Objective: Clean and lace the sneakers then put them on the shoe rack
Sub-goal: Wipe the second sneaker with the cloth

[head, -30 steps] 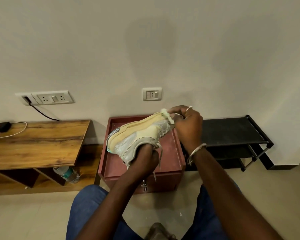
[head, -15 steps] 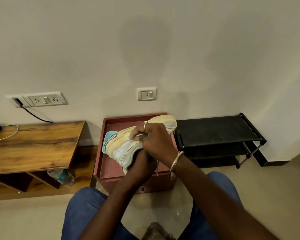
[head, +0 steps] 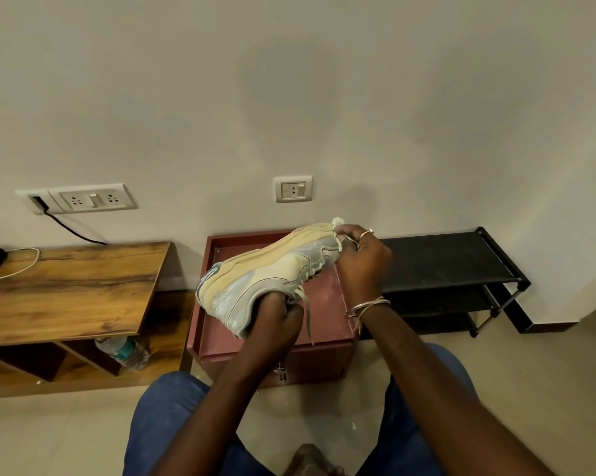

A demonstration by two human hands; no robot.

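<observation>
I hold a cream and grey sneaker (head: 265, 273) on its side in the air above a maroon box (head: 324, 341). My left hand (head: 276, 317) grips the shoe's near end from below. At the far tip, my right hand (head: 362, 266) pinches a small frayed whitish cloth (head: 338, 222) against the shoe. A loose lace end (head: 307, 314) dangles beside my left hand. The black shoe rack (head: 437, 259) stands to the right against the wall, and I see no shoes on its shelves.
A low wooden table (head: 66, 286) sits to the left, with a water bottle (head: 124, 352) lying under it and a cable (head: 15, 266) on top. My knees in blue jeans fill the bottom. A blurred brownish object (head: 310, 462) lies on the floor between them.
My right hand slid along the sneaker from its tip to the middle and is back at the tip. The sneaker's tip has risen slightly. My left hand kept its grip.
</observation>
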